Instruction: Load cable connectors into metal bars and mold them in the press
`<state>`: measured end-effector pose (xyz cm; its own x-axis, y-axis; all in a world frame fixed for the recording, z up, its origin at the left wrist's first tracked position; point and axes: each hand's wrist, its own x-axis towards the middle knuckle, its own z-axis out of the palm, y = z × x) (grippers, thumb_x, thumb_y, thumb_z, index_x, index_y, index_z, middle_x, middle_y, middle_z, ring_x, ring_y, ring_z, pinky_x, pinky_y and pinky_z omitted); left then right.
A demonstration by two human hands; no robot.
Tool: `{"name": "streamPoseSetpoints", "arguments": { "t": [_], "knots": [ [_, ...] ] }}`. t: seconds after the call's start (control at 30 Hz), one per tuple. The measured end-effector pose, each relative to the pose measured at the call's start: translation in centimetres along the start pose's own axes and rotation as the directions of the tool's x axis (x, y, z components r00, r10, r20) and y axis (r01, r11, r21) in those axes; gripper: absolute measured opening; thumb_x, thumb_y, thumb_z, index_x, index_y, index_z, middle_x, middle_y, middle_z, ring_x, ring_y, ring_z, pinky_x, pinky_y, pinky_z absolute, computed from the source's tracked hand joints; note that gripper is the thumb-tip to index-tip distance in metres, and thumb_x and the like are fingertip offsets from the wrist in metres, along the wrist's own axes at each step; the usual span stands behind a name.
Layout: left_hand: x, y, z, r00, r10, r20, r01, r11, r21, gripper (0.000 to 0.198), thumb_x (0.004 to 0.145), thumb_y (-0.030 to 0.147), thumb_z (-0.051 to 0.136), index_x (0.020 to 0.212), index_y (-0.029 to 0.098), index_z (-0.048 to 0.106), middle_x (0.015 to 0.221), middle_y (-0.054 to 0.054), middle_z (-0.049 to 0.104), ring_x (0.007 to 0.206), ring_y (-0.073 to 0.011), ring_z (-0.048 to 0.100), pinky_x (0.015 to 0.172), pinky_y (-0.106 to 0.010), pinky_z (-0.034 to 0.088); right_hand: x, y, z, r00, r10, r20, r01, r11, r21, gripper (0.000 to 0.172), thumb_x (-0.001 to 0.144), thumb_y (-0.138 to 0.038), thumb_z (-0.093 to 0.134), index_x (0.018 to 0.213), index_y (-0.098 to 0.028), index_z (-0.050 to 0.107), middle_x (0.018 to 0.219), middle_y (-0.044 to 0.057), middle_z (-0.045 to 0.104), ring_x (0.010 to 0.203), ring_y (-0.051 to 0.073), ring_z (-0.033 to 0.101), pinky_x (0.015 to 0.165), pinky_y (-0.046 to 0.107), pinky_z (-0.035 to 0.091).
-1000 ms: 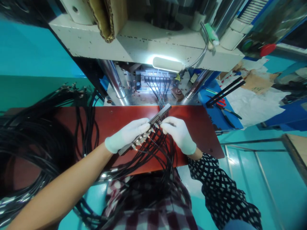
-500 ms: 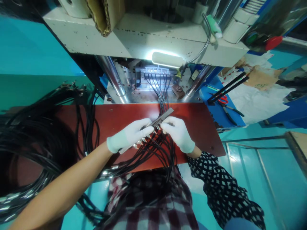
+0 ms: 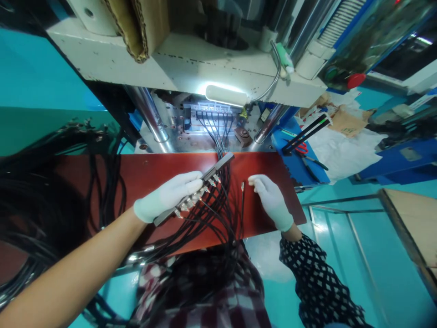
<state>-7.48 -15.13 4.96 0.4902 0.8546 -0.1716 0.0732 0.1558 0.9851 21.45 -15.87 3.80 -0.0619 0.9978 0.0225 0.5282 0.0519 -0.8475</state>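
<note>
My left hand (image 3: 170,191), in a white glove, is closed around a long grey metal bar (image 3: 218,167) held at a slant over the red board. Along the bar's lower edge sits a row of small metal connectors (image 3: 193,199), with black cables (image 3: 205,223) trailing from them towards my lap. My right hand (image 3: 271,200), also gloved, is apart from the bar, its fingers loosely bent with nothing visible in them. Just left of its fingertips is a single cable with a metal tip (image 3: 242,187); a small gap shows between them.
Ahead stands a press with a lit lamp (image 3: 227,95) above a metal fixture (image 3: 208,122) holding several cable ends. A big bundle of black cables (image 3: 44,196) lies at left on the red board (image 3: 269,166). Pliers (image 3: 309,168) rest on a blue surface at right.
My right hand has left the bar and moved right and slightly down. A lone cable end now shows beside it. My left hand keeps hold of the bar; the whole view has shifted somewhat.
</note>
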Motion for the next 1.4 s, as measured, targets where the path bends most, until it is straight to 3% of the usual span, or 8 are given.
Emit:
{"name": "streamPoseSetpoints", "arguments": {
  "t": [0.17,0.33,0.5,0.6,0.93,1.1,1.27,1.4],
  "knots": [
    [-0.5,0.1,-0.5,0.998,0.014,0.066,0.003,0.968,-0.252,0.036,0.089,0.05,0.061,0.098,0.016,0.059,0.08,-0.003,0.055,0.059,-0.0093,0.046,0.045,-0.018,0.038,-1.5,-1.2,1.9,0.998,0.036,0.042,-0.022,0.954,-0.298,0.027,0.081,-0.046,0.073,0.096,-0.024,0.071,0.097,0.003,0.072,0.083,0.019,0.065,0.078,0.033,0.047],
    [-1.0,0.0,-1.0,0.985,0.017,0.174,0.081,0.835,-0.544,0.037,0.085,0.052,0.065,0.099,0.019,0.054,0.071,0.003,0.041,0.049,-0.0054,0.034,0.036,-0.015,0.027,-1.1,-1.7,3.0,1.0,0.002,-0.015,-0.008,0.896,-0.444,0.023,0.081,-0.034,0.071,0.102,-0.024,0.068,0.091,0.003,0.073,0.084,0.021,0.066,0.074,0.033,0.044],
    [-0.6,0.2,-0.7,0.991,0.027,0.135,0.02,0.943,-0.332,0.041,0.088,0.053,0.06,0.102,0.014,0.057,0.075,-0.001,0.051,0.053,-0.0071,0.04,0.039,-0.017,0.033,-0.3,-2.4,1.8,0.994,0.101,0.045,-0.101,0.995,-0.008,0.03,0.079,-0.033,0.068,0.106,-0.019,0.068,0.074,0.0,0.07,0.064,0.015,0.059,0.066,0.028,0.044],
    [-0.4,0.5,-0.3,0.992,0.064,0.112,-0.052,0.993,-0.109,0.041,0.092,0.051,0.056,0.1,0.011,0.06,0.079,-0.003,0.055,0.062,-0.0099,0.047,0.049,-0.02,0.039,-0.1,-4.0,2.0,0.982,0.12,0.147,-0.158,0.945,0.286,0.028,0.084,-0.039,0.062,0.1,-0.018,0.07,0.072,0.0,0.067,0.053,0.01,0.05,0.052,0.024,0.036],
    [-0.4,1.1,-0.5,0.994,0.027,0.109,-0.034,0.998,0.06,0.04,0.095,0.052,0.052,0.081,0.014,0.051,0.073,0.003,0.048,0.062,-0.0086,0.046,0.053,-0.019,0.038,0.5,-7.5,4.2,0.972,0.057,0.226,-0.117,0.957,0.264,0.024,0.087,-0.03,0.06,0.068,-0.015,0.065,0.057,-0.002,0.057,0.047,0.007,0.039,0.048,0.023,0.029],
    [-0.7,1.8,-0.8,0.99,0.084,0.111,-0.08,0.996,-0.041,0.038,0.094,0.05,0.055,0.087,0.013,0.058,0.073,0.001,0.052,0.059,-0.0082,0.047,0.048,-0.018,0.039,1.2,-6.4,4.2,0.98,0.019,0.197,-0.094,0.92,0.38,0.022,0.088,-0.033,0.062,0.076,-0.015,0.068,0.061,-0.002,0.058,0.049,0.006,0.039,0.048,0.022,0.029],
    [-2.3,3.8,-1.1,0.986,0.095,0.134,-0.035,0.919,-0.392,0.042,0.085,0.051,0.066,0.1,0.013,0.061,0.072,-0.001,0.053,0.05,-0.0066,0.042,0.037,-0.015,0.032,1.5,-4.9,4.0,0.967,0.033,0.251,-0.147,0.88,0.452,0.029,0.09,-0.039,0.061,0.104,-0.017,0.071,0.069,0.001,0.068,0.049,0.007,0.045,0.046,0.02,0.032],
    [-4.3,6.7,-1.7,0.964,0.19,0.188,-0.025,0.764,-0.644,0.032,0.082,0.043,0.072,0.079,0.016,0.055,0.064,0.005,0.038,0.045,-0.0025,0.029,0.039,-0.012,0.032,3.2,-2.9,2.4,0.995,0.09,0.05,-0.103,0.843,0.528,0.034,0.085,-0.044,0.069,0.106,-0.018,0.073,0.066,-0.001,0.065,0.048,0.004,0.043,0.042,0.016,0.028]
  ]
}}
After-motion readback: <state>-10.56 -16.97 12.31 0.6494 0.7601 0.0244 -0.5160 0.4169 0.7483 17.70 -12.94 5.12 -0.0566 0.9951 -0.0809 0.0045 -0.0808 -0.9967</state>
